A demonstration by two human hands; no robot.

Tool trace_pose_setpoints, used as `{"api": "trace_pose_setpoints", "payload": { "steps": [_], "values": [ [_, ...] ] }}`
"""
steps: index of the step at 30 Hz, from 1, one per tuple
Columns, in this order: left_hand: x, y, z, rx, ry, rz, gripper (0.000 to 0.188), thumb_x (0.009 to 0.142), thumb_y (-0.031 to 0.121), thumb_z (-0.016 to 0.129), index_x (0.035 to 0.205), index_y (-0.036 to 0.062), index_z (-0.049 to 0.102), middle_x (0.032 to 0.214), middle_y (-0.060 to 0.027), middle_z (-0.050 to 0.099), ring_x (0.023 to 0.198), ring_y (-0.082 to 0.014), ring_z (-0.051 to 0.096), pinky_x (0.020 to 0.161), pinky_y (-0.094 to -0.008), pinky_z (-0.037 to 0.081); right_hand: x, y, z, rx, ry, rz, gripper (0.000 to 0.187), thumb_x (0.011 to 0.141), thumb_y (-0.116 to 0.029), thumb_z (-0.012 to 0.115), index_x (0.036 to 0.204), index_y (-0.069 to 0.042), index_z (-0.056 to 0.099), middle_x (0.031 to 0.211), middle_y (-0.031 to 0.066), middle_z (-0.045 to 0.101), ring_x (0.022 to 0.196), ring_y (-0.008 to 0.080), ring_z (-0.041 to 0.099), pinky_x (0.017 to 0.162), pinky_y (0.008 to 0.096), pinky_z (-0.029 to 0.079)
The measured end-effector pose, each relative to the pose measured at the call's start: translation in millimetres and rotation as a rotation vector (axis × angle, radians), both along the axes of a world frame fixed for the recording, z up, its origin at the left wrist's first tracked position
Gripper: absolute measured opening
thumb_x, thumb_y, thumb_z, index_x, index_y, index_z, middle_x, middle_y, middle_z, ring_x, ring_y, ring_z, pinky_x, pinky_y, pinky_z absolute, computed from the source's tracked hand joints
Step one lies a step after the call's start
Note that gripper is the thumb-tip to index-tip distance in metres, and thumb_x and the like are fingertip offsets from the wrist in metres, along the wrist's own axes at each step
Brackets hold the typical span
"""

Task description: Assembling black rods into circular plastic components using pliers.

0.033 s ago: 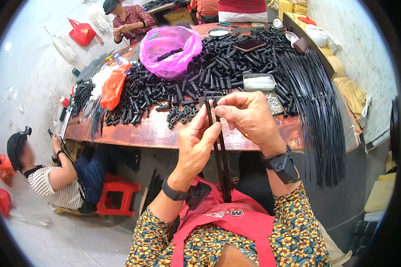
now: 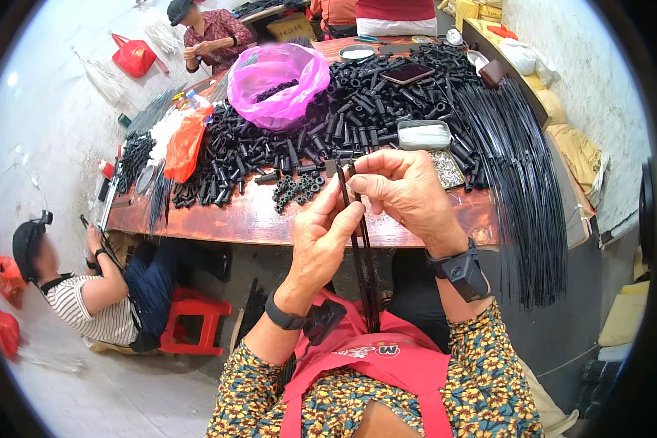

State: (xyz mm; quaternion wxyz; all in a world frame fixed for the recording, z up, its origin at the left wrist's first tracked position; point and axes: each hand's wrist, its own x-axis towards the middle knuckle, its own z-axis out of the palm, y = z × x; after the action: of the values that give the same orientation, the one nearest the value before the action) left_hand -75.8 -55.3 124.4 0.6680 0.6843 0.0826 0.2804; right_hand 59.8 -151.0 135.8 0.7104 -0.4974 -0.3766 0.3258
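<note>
Two slim black rods (image 2: 365,274) run from my fingers down to my red apron, side by side and nearly upright. My left hand (image 2: 321,237) is closed round them, thumb and fingers pinching a little below their upper ends. At the top, the thumb and forefinger of my right hand (image 2: 401,191) pinch the right-hand rod's end; any small part between these fingertips is hidden. Just beyond my hands lies a cluster of short black rings (image 2: 297,191) on the wooden table (image 2: 233,214).
A heap of black tubular parts (image 2: 372,98) covers much of the table, with a pink plastic bag (image 2: 252,106) on it. Long black strands (image 2: 525,197) hang over the right edge. Small tins (image 2: 445,168) stand nearby. Co-workers sit left (image 2: 98,296) and far left (image 2: 215,33).
</note>
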Motion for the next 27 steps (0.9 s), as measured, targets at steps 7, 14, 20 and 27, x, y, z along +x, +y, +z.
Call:
{"api": "trace_pose_setpoints", "payload": {
  "steps": [7, 14, 20, 27],
  "values": [
    [6.2, 8.9, 10.3, -0.124, 0.063, -0.055, 0.024, 0.094, 0.012, 0.056, 0.111, -0.0020, 0.064, 0.096, -0.0058, 0.064, 0.084, -0.0105, 0.060, 0.073, -0.0250, 0.049, -5.7, 0.4, 3.8, 0.061, 0.046, -0.084, 0.020, 0.081, -0.015, 0.077, 0.088, 0.001, 0.067, 0.071, 0.0028, 0.066, 0.056, 0.0048, 0.058, 0.046, 0.0187, 0.044],
    [24.1, 28.7, 24.1, -0.226, 0.084, -0.020, 0.025, 0.098, 0.028, 0.054, 0.094, 0.0052, 0.063, 0.081, -0.0037, 0.065, 0.066, -0.0101, 0.061, 0.059, -0.0245, 0.048, -11.6, -2.5, 20.8, -0.004, 0.004, -0.074, 0.017, 0.081, -0.012, 0.076, 0.084, 0.002, 0.067, 0.070, 0.0049, 0.067, 0.056, 0.0079, 0.061, 0.048, 0.0209, 0.047],
    [22.3, 24.0, 34.7, -0.320, 0.063, -0.083, 0.026, 0.096, 0.030, 0.057, 0.092, 0.0051, 0.064, 0.080, -0.0046, 0.066, 0.070, -0.0132, 0.064, 0.064, -0.0279, 0.052, 13.3, -19.1, 32.1, 0.029, -0.779, -0.462, 0.014, 0.075, 0.005, 0.065, 0.087, -0.001, 0.070, 0.076, 0.0010, 0.061, 0.063, 0.0073, 0.054, 0.056, 0.0209, 0.042],
    [22.3, 21.3, 33.5, -0.368, 0.040, -0.163, 0.026, 0.097, 0.030, 0.056, 0.100, 0.0053, 0.063, 0.084, -0.0026, 0.065, 0.071, -0.0126, 0.064, 0.064, -0.0275, 0.052, 35.0, -3.7, 41.0, 0.222, -1.072, -0.274, 0.018, 0.071, 0.006, 0.067, 0.087, -0.002, 0.070, 0.081, 0.0049, 0.063, 0.068, 0.0147, 0.060, 0.058, 0.0264, 0.045]
  ]
}}
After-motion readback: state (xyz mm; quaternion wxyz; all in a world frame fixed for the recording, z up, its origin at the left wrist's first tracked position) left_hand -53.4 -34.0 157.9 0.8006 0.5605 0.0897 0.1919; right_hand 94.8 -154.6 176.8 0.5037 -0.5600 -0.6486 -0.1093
